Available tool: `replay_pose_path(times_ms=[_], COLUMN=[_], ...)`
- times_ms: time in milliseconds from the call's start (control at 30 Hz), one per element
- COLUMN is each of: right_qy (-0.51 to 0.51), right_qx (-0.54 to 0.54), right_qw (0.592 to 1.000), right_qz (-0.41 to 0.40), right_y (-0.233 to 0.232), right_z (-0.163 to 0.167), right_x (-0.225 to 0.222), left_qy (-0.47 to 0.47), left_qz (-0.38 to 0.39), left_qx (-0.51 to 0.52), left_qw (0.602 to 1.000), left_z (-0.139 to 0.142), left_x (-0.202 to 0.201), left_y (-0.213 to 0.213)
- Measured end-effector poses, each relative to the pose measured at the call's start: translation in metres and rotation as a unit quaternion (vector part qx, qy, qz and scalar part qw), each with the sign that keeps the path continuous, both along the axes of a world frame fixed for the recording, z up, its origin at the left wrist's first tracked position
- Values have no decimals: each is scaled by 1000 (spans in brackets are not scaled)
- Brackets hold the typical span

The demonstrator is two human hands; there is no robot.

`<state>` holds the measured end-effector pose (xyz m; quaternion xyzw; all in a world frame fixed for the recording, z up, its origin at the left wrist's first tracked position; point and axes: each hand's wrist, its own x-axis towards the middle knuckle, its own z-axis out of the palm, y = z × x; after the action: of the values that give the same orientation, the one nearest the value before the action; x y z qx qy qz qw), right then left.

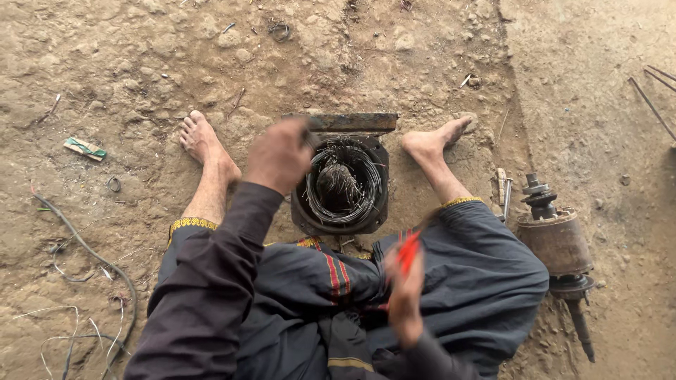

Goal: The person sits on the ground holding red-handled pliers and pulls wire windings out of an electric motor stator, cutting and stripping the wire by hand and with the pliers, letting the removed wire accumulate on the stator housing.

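A round black motor housing (341,184) is seen standing on bare dirt between the person's two bare feet, open end up, with loose dark wire windings (345,184) coiled inside it; what sits at the core is a tangled clump, too dim to be made out. A rusty flat metal bar (352,122) is laid across the housing's far edge. The left hand (279,155) is held at the housing's left rim, curled closed around something thin at the rim; the grasped item is blurred and mostly hidden by the knuckles, so it cannot be named. The right hand (404,292) is raised nearer than the housing, over the lap, motion-blurred, fingers closed on a red-handled tool (408,252) whose working end cannot be seen. Right of the housing, well apart, a rusty rotor with its shaft (558,248) is laid on the ground, and a small metal tool (503,190) lies between it and the right leg. Left of the housing, stray cables (84,250) are trailed off the bottom edge. Thin rods (651,91) are cut off at the far right.
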<state>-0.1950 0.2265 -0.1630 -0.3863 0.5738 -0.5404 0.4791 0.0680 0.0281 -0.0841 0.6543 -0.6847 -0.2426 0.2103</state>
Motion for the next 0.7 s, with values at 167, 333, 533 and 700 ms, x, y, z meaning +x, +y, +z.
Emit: replay_pose_path(times_ms=[167, 333, 533, 700], right_qy=[108, 290, 370, 403], right_qx=[-105, -35, 34, 50], right_qw=[951, 919, 893, 876], right_qz=[-270, -265, -253, -259], right_y=[-109, -118, -128, -153], right_z=[-13, -30, -53, -82], right_x=[-3, 17, 20, 26], left_qy=[-55, -99, -126, -132], left_qz=[20, -32, -108, -200], left_qx=[-20, 68, 159, 6], left_qw=[998, 992, 973, 971], left_z=[-2, -15, -33, -43], left_x=[16, 25, 30, 31], left_y=[-32, -44, -81, -87])
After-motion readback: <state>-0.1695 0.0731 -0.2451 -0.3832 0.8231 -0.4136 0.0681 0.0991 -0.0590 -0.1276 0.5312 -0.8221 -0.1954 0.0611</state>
